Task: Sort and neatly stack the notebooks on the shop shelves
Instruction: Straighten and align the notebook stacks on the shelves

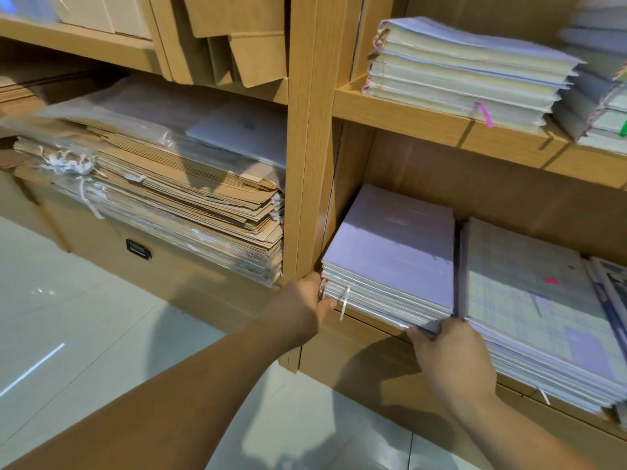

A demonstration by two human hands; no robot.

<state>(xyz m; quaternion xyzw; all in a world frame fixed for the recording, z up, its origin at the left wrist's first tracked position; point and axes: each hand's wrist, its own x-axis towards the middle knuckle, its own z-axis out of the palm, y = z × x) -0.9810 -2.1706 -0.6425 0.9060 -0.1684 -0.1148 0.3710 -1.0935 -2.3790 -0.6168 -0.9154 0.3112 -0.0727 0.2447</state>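
Observation:
A stack of lilac-covered notebooks (393, 252) lies at the left end of the lower wooden shelf (366, 322), against the upright post. My left hand (310, 300) grips the stack's near left corner, fingers curled around its side. My right hand (451, 354) holds the near right corner from below and in front, fingertips tucked under the stack's edge. A white ribbon bookmark (344, 305) hangs from the stack's front. To the right lies a second stack with a checked pastel cover (529, 300), touching the first.
On the upper shelf (424, 118) lie more notebook stacks (468, 72). The left bay holds brown paper bags in plastic (176, 198). A thick wooden post (305, 147) divides the bays. Below the left bay stands a drawer front with a handle (137, 249), above pale floor tiles (68, 317).

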